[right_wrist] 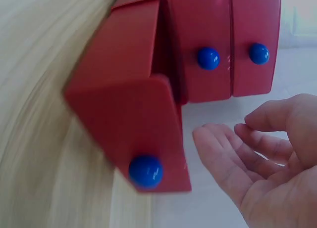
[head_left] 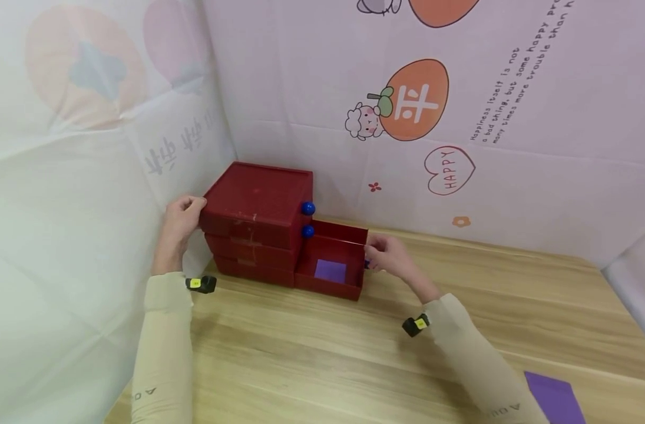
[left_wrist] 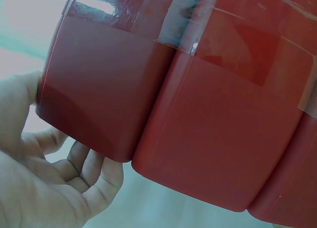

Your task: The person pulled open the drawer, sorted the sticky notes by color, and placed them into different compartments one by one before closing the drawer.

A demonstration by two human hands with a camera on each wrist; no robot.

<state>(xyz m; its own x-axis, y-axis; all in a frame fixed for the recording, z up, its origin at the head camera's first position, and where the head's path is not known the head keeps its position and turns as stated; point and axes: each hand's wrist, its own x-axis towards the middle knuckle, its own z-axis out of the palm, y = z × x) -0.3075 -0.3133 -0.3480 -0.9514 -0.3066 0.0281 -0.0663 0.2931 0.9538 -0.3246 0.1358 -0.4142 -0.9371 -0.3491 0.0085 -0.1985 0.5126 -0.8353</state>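
Note:
A red three-tier drawer cabinet (head_left: 255, 191) stands near the corner of the walls, strips of clear tape along its side. My left hand (head_left: 181, 221) grips its rear top corner; in the left wrist view, the fingers (left_wrist: 106, 181) bend against the end of the top tier. The bottom drawer (head_left: 327, 287) is pulled out, with a purple square (head_left: 330, 271) lying flat inside. Beside the drawer's front is my right hand (head_left: 388, 254), its fingers loosely bent. The right wrist view shows that hand apart from the drawer's blue knob (right_wrist: 145, 171), holding nothing.
Two more blue knobs, an upper knob (head_left: 308, 208) and a middle knob (head_left: 307, 231), sit on closed drawers. A purple sheet (head_left: 555, 397) lies at the lower right of the wooden table (head_left: 301, 353), partly behind the right sleeve. Printed white cloth (head_left: 322, 88) covers the walls.

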